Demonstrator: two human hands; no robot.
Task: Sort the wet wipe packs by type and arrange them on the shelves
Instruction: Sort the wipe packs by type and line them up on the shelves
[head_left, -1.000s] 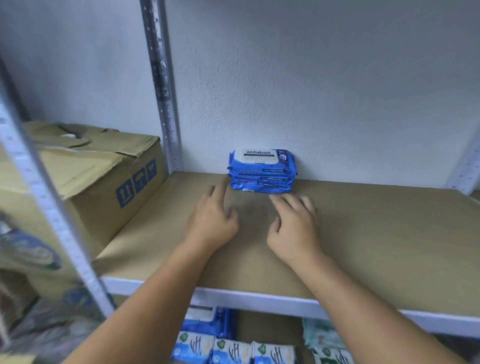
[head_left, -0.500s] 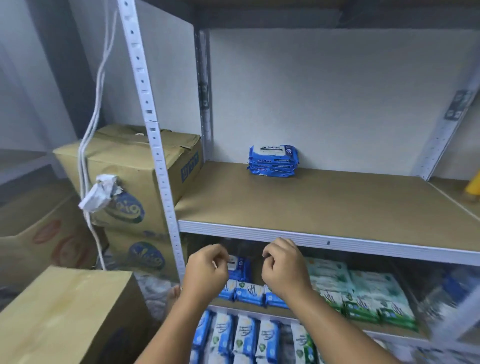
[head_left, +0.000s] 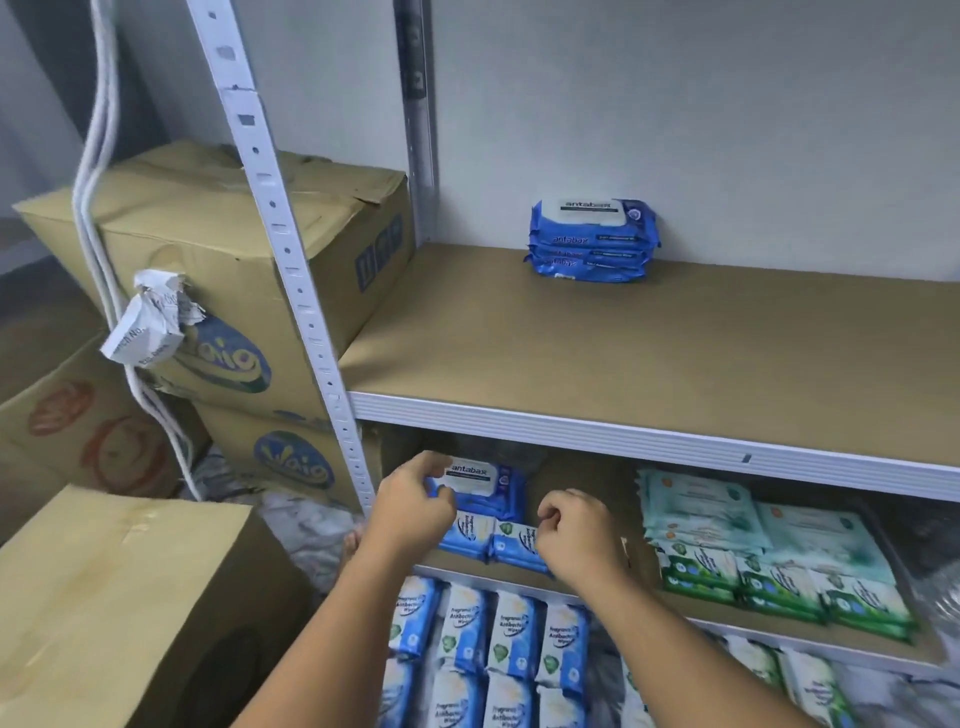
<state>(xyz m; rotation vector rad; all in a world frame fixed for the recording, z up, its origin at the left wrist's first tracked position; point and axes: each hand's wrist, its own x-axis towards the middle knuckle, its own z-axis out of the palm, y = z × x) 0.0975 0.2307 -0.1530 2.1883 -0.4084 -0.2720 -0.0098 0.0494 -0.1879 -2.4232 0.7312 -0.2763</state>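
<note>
A: What is held in the left hand (head_left: 415, 506)?

B: A blue antabax pack (head_left: 480, 486) is gripped at its left end. The thumb is laid over the top edge and the fingers are curled round the side, so the grip is closed onto the pack rather than merely rested on it.

A: And the right hand (head_left: 576, 530)?

B: Its fingers are curled in, just above the small blue packs (head_left: 498, 543) at the front of the middle shelf (head_left: 587, 475). Whether anything is pinched cannot be told, since the fingertips are hidden under the hand.

A: Why would the pack be taken from there?

B: It is judged to be out of place. It is lodged on the middle shelf behind small packs of another make, while a stack (head_left: 592, 241) of its own make is set against the wall on the upper shelf (head_left: 571, 353). A lift up to that stack is probably intended, with the right hand kept near to steady or to clear the front row.

A: What else is kept on the middle shelf?

B: Pale teal packs (head_left: 696, 509) and green packs (head_left: 779, 574) are laid in rows to the right, well apart from both hands. Each kind is grouped with its own.

A: And further out?

B: Blue-and-white packs (head_left: 493, 639) are ranged on the shelf below. Cardboard boxes (head_left: 208, 249) are piled to the left of the upright (head_left: 291, 260).
</note>
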